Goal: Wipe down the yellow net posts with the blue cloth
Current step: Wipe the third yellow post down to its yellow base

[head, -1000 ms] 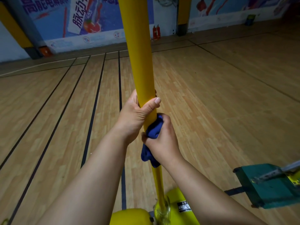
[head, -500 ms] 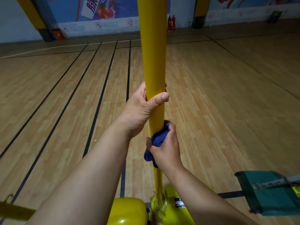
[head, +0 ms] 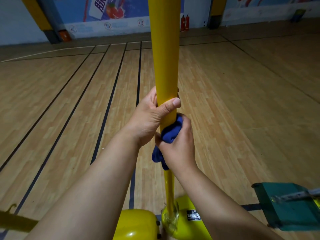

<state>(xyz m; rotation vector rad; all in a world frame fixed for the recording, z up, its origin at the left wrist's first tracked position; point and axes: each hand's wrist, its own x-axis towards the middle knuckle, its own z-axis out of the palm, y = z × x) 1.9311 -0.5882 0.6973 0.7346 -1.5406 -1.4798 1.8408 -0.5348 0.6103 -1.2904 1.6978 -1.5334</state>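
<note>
Around the upright yellow net post [head: 164, 66], mid-shaft, the blue cloth [head: 170, 134] is clamped by the right hand [head: 178, 146] just beneath the gripping left hand [head: 150, 118]; compared with a moment ago the cloth is hardly shifted, so the lower shaft and yellow base [head: 136, 224] likely remain unwiped

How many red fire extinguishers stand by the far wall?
2: fire extinguishers side by side at the far wall, just right of the yellow post. The post may hide others.
</note>
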